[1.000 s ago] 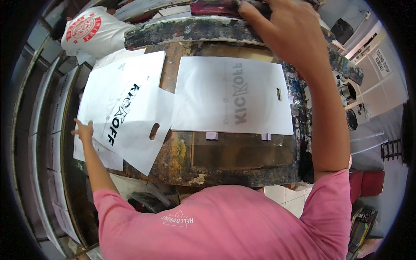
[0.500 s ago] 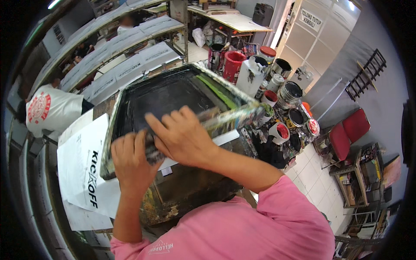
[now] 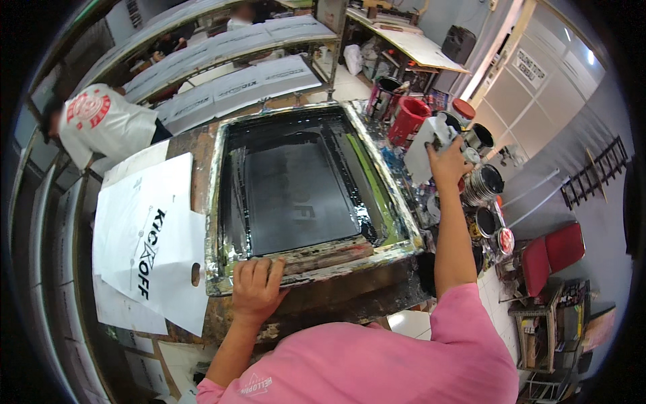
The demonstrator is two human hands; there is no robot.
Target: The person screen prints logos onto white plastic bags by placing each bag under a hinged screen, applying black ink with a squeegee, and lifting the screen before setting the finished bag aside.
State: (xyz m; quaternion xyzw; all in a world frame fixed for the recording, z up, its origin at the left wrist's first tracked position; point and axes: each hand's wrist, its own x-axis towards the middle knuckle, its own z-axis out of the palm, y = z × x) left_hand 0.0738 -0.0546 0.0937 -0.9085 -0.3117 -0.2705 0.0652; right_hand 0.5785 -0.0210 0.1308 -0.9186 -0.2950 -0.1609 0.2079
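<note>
Printing screen (image 3: 289,178) lies flat on the stained worktable (image 3: 356,289) at the centre of my head view, its mesh coated in wet black ink, with dark lettering faintly visible through it. I see the left hand (image 3: 259,289) at the near left rim, fingers close together and bent over the edge, next to the left end of a wooden bar (image 3: 330,257) lying along the near side; I cannot tell how firmly they grip, or whether they hold rim, bar or both. I see the right hand (image 3: 447,165) out among the ink containers, thumb and forefinger spread wide; whether the tips touch the white jug (image 3: 418,160) beside them, I cannot tell.

White sheets (image 3: 176,242) with black print overlap on the table left of the frame. Farther off I make out racks (image 3: 235,81) laid with printed sheets, a co-worker in a white shirt (image 3: 111,118) bending at the left, a glass-panelled door (image 3: 501,104) and a grey wall at the right.

I count one screen, one bar, one white jug, one red bucket (image 3: 408,121), one black speaker (image 3: 459,44) and one red chair (image 3: 536,262); at least two sheets lie beside the screen.
</note>
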